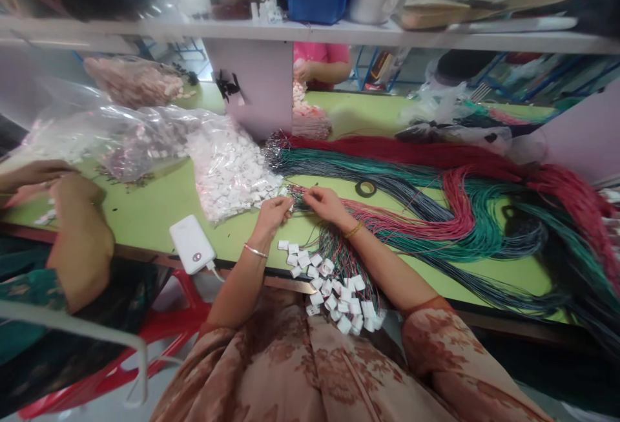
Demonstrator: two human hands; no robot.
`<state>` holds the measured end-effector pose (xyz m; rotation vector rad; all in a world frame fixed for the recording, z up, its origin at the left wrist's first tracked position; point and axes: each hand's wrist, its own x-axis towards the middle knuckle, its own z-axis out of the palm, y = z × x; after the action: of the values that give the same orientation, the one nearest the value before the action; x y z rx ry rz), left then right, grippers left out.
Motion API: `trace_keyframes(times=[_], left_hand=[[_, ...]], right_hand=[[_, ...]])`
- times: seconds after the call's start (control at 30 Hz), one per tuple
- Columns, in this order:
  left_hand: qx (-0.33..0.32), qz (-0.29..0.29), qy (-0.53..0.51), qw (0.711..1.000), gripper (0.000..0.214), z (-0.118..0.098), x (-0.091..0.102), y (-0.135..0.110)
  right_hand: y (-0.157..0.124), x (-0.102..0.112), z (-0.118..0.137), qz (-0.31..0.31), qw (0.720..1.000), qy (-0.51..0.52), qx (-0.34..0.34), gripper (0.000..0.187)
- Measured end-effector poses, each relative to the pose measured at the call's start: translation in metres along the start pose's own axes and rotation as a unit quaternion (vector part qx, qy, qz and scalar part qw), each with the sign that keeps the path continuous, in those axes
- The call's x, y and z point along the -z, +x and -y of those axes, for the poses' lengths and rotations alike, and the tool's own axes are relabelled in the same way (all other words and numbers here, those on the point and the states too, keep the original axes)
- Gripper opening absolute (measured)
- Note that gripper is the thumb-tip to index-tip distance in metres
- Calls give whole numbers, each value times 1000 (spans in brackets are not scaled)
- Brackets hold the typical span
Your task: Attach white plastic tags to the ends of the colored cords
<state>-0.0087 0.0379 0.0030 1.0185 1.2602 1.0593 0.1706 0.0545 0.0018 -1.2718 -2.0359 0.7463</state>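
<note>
Your right hand [325, 203] is pinching electrical wires [296, 194], likely limp, best held near ends, beside left hand [275, 214], closed, contents unclear.

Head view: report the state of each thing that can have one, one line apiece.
Left hand: fingertips together; any piece held is too small to tell.
Right hand: fingertips together at the wire ends.
Clear plastic bag: bulging with white connectors.
Wired white connectors: heaped, wires attached.
Long wires: bundled, bent in a curve.
Black tape roll: lying flat.
White power bank: lying flat, cable attached.
</note>
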Motion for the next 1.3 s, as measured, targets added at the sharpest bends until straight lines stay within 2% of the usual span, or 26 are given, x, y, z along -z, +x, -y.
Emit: trace_keyframes(times=[0.13,0.23,0.4,0.5,0.63,0.73,0.9,1.1,1.23,1.3], left_hand=[[9,-17,21,1000,29,-1,3,1],[11,-12,9,1000,27,-2,3,1],[16,-3,-100,995,24,-5,0,0],[19,11,-157,987,24,-7,-3,-2],[20,22,-185,982,23,-9,-5,-3],[26,26,-195,980,23,-8,-5,-2],[53,45,-221,973,20,-6,-5,1],[56,66,-233,969,16,-6,-5,-1],[34,69,-219,973,19,-5,-8,-4],[6,53,-194,980,21,-2,-12,-4]], right_hand=[[7,15,-13,42,982,-181,-36,12],[5,18,-15,47,975,-211,-44,17],[0,22,-14,4,986,-161,-33,17],[2,22,-8,-23,995,-90,-32,15],[12,14,10,-22,999,48,-1,16],[17,7,21,-14,994,105,14,16],[8,4,19,1,994,108,-6,14],[0,4,13,25,990,140,-25,22],[1,0,12,25,988,146,-33,24],[2,-4,11,16,988,146,-45,24]])
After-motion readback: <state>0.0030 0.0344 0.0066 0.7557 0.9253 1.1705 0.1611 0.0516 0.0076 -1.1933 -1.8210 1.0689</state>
